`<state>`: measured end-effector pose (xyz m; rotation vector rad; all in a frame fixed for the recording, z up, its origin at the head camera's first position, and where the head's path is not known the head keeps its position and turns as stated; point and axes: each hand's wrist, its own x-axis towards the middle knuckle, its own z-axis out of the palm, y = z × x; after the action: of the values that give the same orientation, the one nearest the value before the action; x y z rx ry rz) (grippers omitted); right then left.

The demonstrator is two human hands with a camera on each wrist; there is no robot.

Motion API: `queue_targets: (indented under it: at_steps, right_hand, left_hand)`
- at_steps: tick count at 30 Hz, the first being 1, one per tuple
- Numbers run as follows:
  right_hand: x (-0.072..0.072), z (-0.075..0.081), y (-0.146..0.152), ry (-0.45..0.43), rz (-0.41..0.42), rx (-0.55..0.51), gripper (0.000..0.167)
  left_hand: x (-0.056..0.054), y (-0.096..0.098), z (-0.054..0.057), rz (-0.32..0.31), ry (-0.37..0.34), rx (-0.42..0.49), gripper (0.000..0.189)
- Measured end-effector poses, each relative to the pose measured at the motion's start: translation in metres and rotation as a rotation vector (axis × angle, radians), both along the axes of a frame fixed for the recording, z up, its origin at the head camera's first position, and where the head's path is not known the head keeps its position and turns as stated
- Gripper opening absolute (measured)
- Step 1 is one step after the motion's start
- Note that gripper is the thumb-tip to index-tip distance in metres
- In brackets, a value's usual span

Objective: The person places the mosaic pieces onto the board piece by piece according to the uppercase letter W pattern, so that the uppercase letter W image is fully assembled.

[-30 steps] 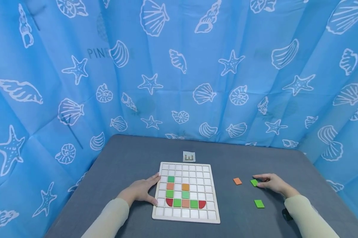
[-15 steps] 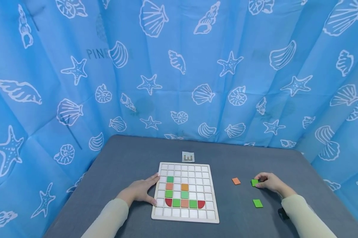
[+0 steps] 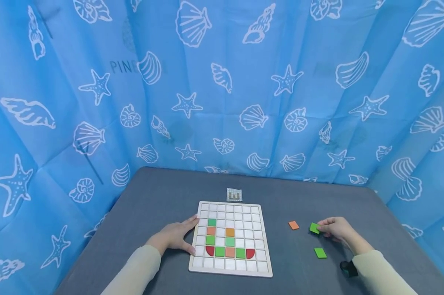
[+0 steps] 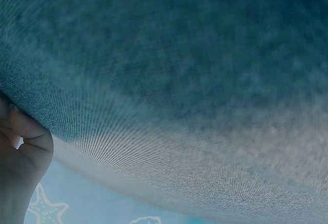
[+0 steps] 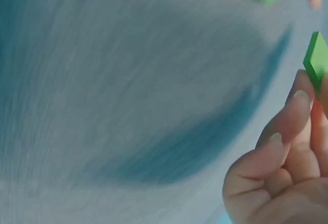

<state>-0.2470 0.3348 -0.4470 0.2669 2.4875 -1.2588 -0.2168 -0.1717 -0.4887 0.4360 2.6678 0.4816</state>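
My right hand (image 3: 338, 229) pinches a green square tile (image 3: 315, 228) between thumb and fingers at the right of the table. In the right wrist view that green tile (image 5: 316, 57) stands up from the fingertips, raised off the cloth. My left hand (image 3: 174, 236) lies along the left edge of a white grid board (image 3: 231, 265), fingers spread and touching its rim. Green, orange and red pieces sit in several of the board's cells, with a rounded red piece (image 3: 210, 250) at one end of the lower coloured row. The left wrist view shows mostly table cloth and part of the left hand (image 4: 31, 147).
An orange tile (image 3: 293, 225) and another green tile (image 3: 320, 253) lie loose on the grey table (image 3: 162, 182) right of the board. Behind the board is a small printed card (image 3: 234, 194). A blue shell-patterned curtain (image 3: 222, 102) hangs around the table's far side and flanks.
My right hand has taken hold of the upper green tile and lifted it off the table. The left hand has stayed on the board's edge.
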Motion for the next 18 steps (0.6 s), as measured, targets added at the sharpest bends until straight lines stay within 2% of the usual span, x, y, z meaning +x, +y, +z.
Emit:
queue_targets:
  at_steps: [8,12,18]
  right_hand:
    - [0.018,0.015,-0.031,-0.006,-0.119,-0.25,0.022]
    - [0.027,0.019,-0.05,0.016,-0.113,-0.324,0.022]
    - [0.033,0.02,-0.076,0.014,-0.084,-0.348,0.019]
  left_hand:
    - [0.0,0.0,0.001,0.002,0.001,-0.001,0.107]
    - [0.0,0.001,0.001,0.001,0.008,-0.011,0.107]
    - [-0.001,0.003,0.0,0.024,-0.009,-0.026,0.108]
